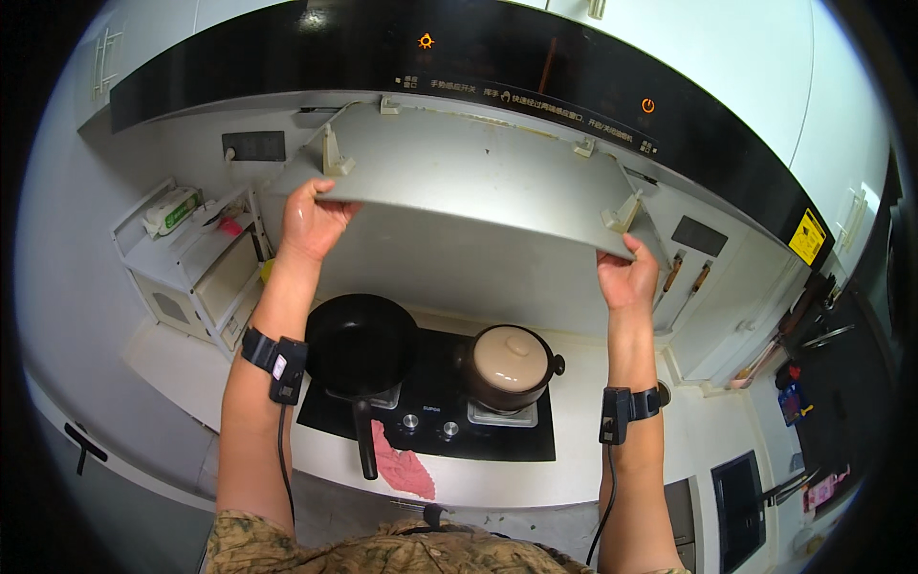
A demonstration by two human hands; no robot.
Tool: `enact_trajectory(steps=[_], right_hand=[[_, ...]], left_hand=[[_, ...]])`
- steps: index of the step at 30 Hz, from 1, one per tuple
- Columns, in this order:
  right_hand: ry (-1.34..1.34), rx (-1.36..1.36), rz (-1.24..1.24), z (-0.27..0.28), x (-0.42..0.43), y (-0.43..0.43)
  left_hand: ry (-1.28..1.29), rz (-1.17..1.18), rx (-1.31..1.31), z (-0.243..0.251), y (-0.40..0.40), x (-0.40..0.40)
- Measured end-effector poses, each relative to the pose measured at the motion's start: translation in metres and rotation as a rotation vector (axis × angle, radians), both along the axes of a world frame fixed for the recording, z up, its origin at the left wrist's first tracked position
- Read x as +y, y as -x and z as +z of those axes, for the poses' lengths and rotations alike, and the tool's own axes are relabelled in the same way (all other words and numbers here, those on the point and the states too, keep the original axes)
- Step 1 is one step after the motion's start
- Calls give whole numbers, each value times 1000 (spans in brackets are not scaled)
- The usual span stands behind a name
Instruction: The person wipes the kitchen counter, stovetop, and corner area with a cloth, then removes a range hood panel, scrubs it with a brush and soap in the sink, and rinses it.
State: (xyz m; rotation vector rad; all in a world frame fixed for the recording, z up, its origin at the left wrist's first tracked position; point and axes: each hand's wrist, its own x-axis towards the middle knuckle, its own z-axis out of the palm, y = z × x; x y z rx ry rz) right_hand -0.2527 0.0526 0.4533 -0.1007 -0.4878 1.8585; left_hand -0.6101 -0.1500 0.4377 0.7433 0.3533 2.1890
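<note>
A grey metal panel slants out beneath the black range hood. My left hand grips its near left corner, thumb on the upper face. At the near right corner, my right hand holds the same edge, thumb likewise on top. Pale plastic brackets stand on the panel, one beside my left hand and one beside my right hand. Smaller clips sit along the far edge, close under the hood. Whether those clips touch the hood is hard to tell. The fingers under the panel are partly hidden.
Below stands a black gas hob with a black frying pan and a lidded clay pot. A pink cloth lies at the hob's front edge. A white shelf rack is at left; utensils hang at right.
</note>
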Motion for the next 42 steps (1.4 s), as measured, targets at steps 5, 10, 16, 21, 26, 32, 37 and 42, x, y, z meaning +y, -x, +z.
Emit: enact_trajectory(steps=[5, 10, 16, 21, 26, 32, 37, 42], right_hand=[[-42, 43, 143, -45, 23, -8], [-52, 72, 187, -49, 16, -9], [-124, 88, 208, -38, 10, -15], [-170, 63, 144, -26, 10, -13], [-280, -36, 195, -14, 16, -22], [-153, 1, 165, -34, -21, -21], [-169, 66, 162, -58, -60, -9], [-118, 53, 44, -78, -109, -20]], left_hand=[[50, -12, -31, -33, -7, 1], [66, 90, -43, -36, -10, -1], [33, 54, -12, -30, 1, -5], [28, 44, -4, -20, 0, -6], [29, 40, 10, -25, -5, -7], [56, 34, -19, -29, 12, -15], [42, -51, 29, -36, 38, -24], [59, -76, -23, -50, 40, -38]])
